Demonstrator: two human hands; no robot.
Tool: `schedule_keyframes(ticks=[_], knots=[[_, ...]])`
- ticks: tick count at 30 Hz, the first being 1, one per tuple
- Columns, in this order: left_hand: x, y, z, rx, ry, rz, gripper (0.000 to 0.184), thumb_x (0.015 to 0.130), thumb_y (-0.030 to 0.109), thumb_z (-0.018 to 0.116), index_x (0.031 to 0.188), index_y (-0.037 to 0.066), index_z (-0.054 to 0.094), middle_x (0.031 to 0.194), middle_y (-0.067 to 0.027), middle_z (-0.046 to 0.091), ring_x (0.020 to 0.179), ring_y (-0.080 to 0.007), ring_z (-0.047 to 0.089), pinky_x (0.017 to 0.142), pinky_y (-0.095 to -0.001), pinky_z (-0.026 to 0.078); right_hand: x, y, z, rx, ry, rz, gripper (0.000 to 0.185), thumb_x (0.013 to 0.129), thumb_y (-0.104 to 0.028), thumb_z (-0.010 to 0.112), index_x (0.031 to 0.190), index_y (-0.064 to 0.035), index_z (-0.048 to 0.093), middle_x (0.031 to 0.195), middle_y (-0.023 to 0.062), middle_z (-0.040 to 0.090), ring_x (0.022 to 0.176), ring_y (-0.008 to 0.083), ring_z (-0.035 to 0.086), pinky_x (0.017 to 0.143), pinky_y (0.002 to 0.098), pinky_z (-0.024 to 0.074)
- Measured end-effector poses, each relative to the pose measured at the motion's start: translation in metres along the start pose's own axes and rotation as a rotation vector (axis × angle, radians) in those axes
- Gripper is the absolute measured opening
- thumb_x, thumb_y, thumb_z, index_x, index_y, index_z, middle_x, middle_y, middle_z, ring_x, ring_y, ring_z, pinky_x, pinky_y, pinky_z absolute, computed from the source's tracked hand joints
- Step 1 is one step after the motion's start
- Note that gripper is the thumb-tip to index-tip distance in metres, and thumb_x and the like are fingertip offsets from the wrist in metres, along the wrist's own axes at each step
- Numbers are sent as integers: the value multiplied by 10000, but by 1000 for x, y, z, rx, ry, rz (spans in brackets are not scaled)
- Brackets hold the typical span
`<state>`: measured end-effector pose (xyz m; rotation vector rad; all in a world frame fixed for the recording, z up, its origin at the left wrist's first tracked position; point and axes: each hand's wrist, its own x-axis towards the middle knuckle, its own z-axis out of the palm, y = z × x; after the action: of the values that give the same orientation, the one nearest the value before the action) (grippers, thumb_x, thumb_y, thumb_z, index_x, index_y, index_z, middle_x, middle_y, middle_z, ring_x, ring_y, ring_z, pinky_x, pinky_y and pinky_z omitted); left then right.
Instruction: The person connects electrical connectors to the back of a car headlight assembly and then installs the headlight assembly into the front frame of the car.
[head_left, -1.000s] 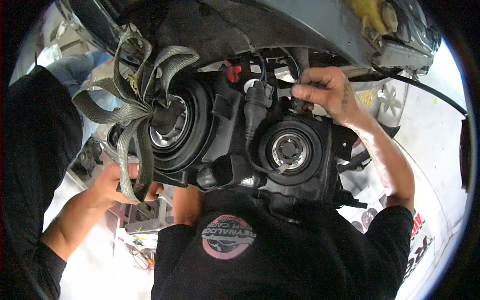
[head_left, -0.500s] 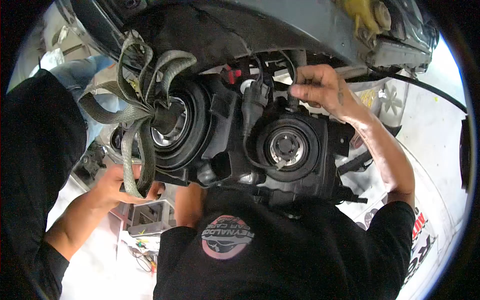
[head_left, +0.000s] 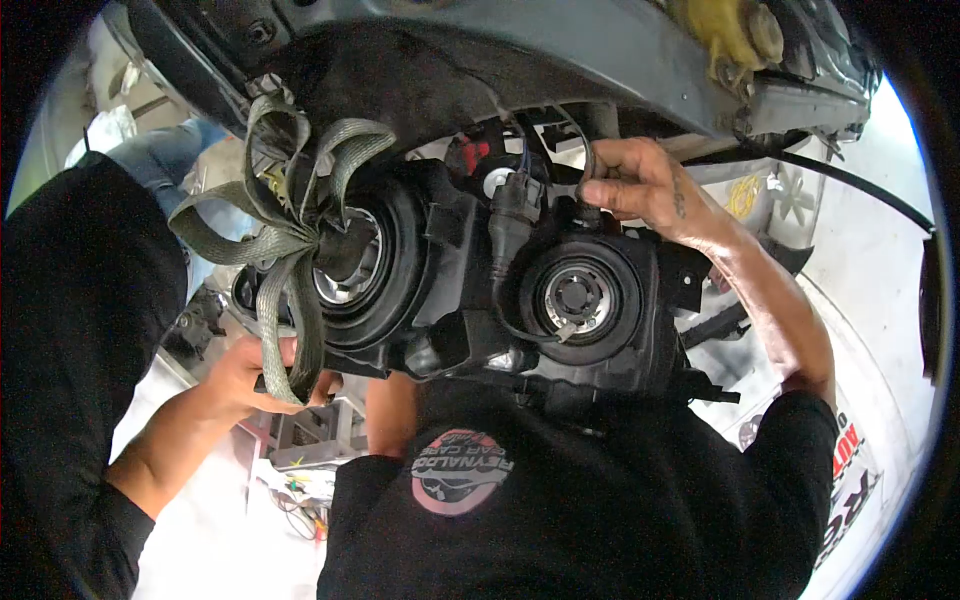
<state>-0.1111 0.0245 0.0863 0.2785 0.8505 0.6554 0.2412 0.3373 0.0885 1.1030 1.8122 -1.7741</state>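
A black headlight housing [head_left: 460,290] with two round openings fills the middle of the view, its back facing up. My right hand [head_left: 640,185] is closed in a pinch on a dark cable connector [head_left: 588,212] at the housing's upper edge. Only my left forearm [head_left: 392,415] shows; the hand is hidden behind the housing. Another black connector [head_left: 512,215] on a cable lies between the openings. Woven grey straps [head_left: 283,240] spread over the larger opening.
A co-worker's hand [head_left: 255,375] is at the housing's lower left, beside a strap end. The dark car body panel [head_left: 420,90] arches above. A yellow part [head_left: 735,35] hangs at upper right. Trays and coloured wires [head_left: 305,485] are below left.
The housing, straps and co-worker's hand have shifted slightly right in the view since the middle frame. My right hand stays pinched at the connector.
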Motion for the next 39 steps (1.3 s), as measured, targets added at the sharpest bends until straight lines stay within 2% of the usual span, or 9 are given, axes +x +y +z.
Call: schedule_keyframes(ticks=[7,13,17,21,26,27,31,36,39], knots=[[-8,-6,-16,-252,13,-365,150,835,63,785,903,-7,671,877,-72,654,703,-115,577,595,-236,408,3,-3,-2,-53,-19,15,366,960,-365,661,920,-1,667,659,11,558,603,104,509,563,291,418],[5,4,-5,-694,-125,-404,175,858,111,781,828,19,636,771,-19,598,621,-78,509,543,-221,332,11,-8,5,-75,44,20,249,970,-267,680,887,-33,668,667,-59,513,578,37,427,502,256,337],[-9,-9,3,-19,160,-182,191,878,129,767,846,-8,638,795,-27,610,642,-88,529,566,-220,377,6,-3,13,25,24,2,204,973,-236,666,1005,-36,682,725,-68,542,623,32,448,538,234,350],[-3,-18,-10,-583,-21,-341,216,938,105,703,1079,-56,667,1000,-55,655,844,-97,600,712,-216,460,8,-2,8,-60,34,-74,280,997,-293,613,936,-21,638,706,-35,522,640,66,469,566,267,383],[8,-15,-4,-977,-67,-434,162,962,131,645,1027,-16,623,946,-51,600,850,-127,589,756,-240,479,18,-9,-5,-185,83,32,361,1006,-353,583,953,-3,652,769,24,573,742,123,530,678,316,448],[9,-14,-2,-1049,-65,-460,154,967,137,633,1017,-8,614,935,-50,589,852,-133,587,765,-245,482,17,-7,-10,-211,70,65,450,1005,-407,572,1145,11,664,981,98,663,929,173,594,831,334,483],[13,15,18,-1654,6,-702,135,987,158,587,975,24,579,893,-46,546,857,-156,578,800,-264,497,0,-13,-8,-152,-52,-91,632,995,-400,588,1435,39,474,1247,205,653,1129,251,629,978,355,481],[23,23,32,-2586,-5,-1230,149,1011,184,528,924,63,534,839,-42,491,863,-186,567,844,-288,516,-5,-12,-1,-239,-102,-73,670,990,-341,590,1520,2,365,1417,217,560,1237,263,588,1038,363,453],[48,-33,33,-2181,-122,-661,152,1011,212,522,997,61,522,913,-57,499,921,-204,561,881,-315,504,-9,-18,-3,-297,-146,40,675,993,-239,578,1570,-41,289,1502,192,485,1331,267,527,1102,366,409]])
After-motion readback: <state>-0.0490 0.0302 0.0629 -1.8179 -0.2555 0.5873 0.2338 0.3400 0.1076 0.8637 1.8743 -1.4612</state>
